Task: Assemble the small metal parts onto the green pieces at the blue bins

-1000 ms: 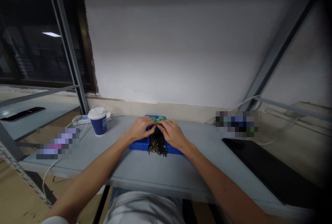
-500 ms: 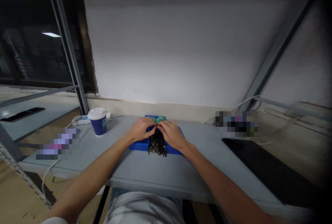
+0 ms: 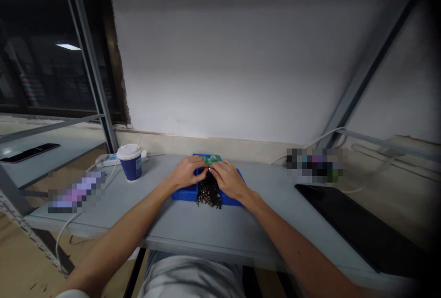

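My left hand [image 3: 188,172] and my right hand [image 3: 228,177] meet fingertip to fingertip above a heap of small dark metal pieces [image 3: 208,193], which look like screws. Both hands are closed in a pinch. A tiny shiny piece shows where the fingertips come together, too small to name. Under and around the hands sits a blue plastic tray [image 3: 185,194], largely covered by them. Just beyond the fingers lies a crumpled green bag or wrapping [image 3: 214,158]. The heap reaches the tray's near edge.
A lidded blue paper cup [image 3: 131,164] stands left, before a white power strip [image 3: 106,160]. A blurred-out item [image 3: 77,191] lies near the left edge, with a white cable. To the right are a black flat panel [image 3: 351,224] and blurred-out things [image 3: 315,164]. Behind rises a wall [image 3: 220,82].
Both hands stay almost in place. A bright glint now shows between the fingertips.
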### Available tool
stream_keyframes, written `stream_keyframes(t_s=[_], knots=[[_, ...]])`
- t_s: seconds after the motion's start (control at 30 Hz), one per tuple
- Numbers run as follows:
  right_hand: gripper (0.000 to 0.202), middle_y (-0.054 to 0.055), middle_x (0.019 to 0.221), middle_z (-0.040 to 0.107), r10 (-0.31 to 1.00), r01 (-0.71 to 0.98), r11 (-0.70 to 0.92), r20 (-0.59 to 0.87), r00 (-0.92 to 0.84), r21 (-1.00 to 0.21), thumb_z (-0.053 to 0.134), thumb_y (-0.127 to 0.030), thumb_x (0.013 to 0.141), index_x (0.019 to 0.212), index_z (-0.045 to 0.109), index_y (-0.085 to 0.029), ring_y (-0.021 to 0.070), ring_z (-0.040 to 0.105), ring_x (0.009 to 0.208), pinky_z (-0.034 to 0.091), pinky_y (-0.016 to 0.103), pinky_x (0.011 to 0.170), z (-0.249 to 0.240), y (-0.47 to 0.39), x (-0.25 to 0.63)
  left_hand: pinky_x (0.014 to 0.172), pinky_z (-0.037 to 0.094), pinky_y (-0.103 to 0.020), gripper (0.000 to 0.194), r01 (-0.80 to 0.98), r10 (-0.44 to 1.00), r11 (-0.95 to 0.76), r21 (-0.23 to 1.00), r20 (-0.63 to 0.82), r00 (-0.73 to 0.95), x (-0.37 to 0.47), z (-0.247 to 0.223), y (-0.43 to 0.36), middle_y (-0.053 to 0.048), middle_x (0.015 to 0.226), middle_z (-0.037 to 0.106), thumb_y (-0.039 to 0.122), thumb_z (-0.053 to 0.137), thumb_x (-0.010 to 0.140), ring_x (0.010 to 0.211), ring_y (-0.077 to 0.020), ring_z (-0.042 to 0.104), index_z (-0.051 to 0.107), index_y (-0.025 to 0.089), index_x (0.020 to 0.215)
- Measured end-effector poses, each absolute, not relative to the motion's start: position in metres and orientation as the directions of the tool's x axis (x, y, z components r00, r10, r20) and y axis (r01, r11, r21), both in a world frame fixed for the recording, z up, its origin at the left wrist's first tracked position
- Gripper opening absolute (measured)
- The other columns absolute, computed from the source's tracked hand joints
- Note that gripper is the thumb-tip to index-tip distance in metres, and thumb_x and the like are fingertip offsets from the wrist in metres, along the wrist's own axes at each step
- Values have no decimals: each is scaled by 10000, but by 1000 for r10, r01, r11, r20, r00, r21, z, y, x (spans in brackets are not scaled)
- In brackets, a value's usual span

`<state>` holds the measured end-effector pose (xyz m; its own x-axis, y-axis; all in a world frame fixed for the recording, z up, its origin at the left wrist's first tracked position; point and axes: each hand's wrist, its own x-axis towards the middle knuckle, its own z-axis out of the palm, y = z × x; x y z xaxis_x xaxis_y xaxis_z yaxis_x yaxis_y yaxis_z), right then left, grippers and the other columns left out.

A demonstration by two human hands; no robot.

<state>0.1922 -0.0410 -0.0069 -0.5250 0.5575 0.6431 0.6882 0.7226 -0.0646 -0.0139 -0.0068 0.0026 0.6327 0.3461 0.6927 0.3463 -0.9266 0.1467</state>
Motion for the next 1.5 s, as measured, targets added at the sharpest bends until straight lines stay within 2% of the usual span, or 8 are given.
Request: stream_keyframes(t_s=[0.23, 0.53, 0.87, 1.07, 1.2, 1.27, 1.37, 1.5], knots=[[313, 55, 831, 664, 599, 700, 709, 597, -533, -85, 327, -238, 1064, 852, 555, -207, 206, 580, 777, 419, 371, 791, -4, -44, 191, 895, 553, -351, 194, 358, 339, -926, 119, 680, 650, -13, 2, -7, -60, 992, 737, 224, 529, 937, 960, -193, 673, 711, 192, 998], [189, 86, 1047, 714, 577, 702, 710, 624, -527, -64, 400, -196, 1047, 1118, 575, -204, 227, 635, 950, 420, 381, 871, -4, -44, 192, 899, 546, -346, 207, 372, 357, -917, 145, 713, 603, -13, 4, -9, -73, 1049, 746, 220, 532, 935, 965, -200, 680, 710, 193, 1038], [286, 60, 859, 683, 575, 700, 713, 612, -543, -49, 350, -244, 1066, 887, 570, -207, 209, 599, 801, 413, 371, 807, -8, -40, 193, 896, 544, -342, 201, 354, 346, -926, 133, 676, 651, -15, 2, -6, -63, 1003, 734, 228, 522, 944, 961, -195, 670, 710, 193, 1003], [384, 18, 735, 612, 677, 686, 680, 583, -449, -261, 326, -373, 1080, 775, 510, -229, 188, 549, 707, 399, 317, 673, -7, -42, 190, 882, 546, -340, 187, 351, 344, -927, 132, 670, 657, -15, 4, -7, -54, 958, 733, 243, 531, 952, 931, -189, 670, 711, 192, 968], [397, -10, 673, 573, 733, 645, 659, 520, -437, -386, 316, -384, 1082, 751, 475, -231, 170, 544, 640, 386, 295, 632, -5, -41, 191, 879, 539, -330, 209, 374, 353, -920, 118, 663, 660, -17, 4, -4, -57, 965, 731, 257, 515, 978, 935, -188, 666, 715, 194, 987], [374, -4, 693, 590, 727, 679, 648, 544, -419, -345, 328, -373, 1080, 774, 491, -230, 177, 565, 665, 390, 301, 658, -5, -40, 191, 862, 536, -327, 223, 426, 389, -897, 118, 668, 634, -20, 3, 1, -65, 951, 724, 273, 510, 989, 913, -190, 661, 717, 188, 1000], [345, 17, 731, 629, 681, 750, 630, 608, -409, -202, 342, -346, 1076, 808, 522, -225, 194, 583, 708, 392, 322, 723, -4, -38, 194, 854, 530, -338, 254, 537, 479, -834, 127, 650, 590, -28, 2, 12, -69, 929, 720, 303, 499, 1002, 897, -200, 650, 721, 180, 998], [359, 37, 767, 660, 635, 777, 619, 656, -409, -115, 329, -325, 1078, 805, 534, -216, 195, 577, 720, 378, 329, 766, -1, -39, 195, 903, 514, -337, 254, 656, 594, -750, 78, 513, 619, -40, 0, 27, -78, 966, 731, 296, 508, 990, 968, -217, 638, 738, 188, 1006]])
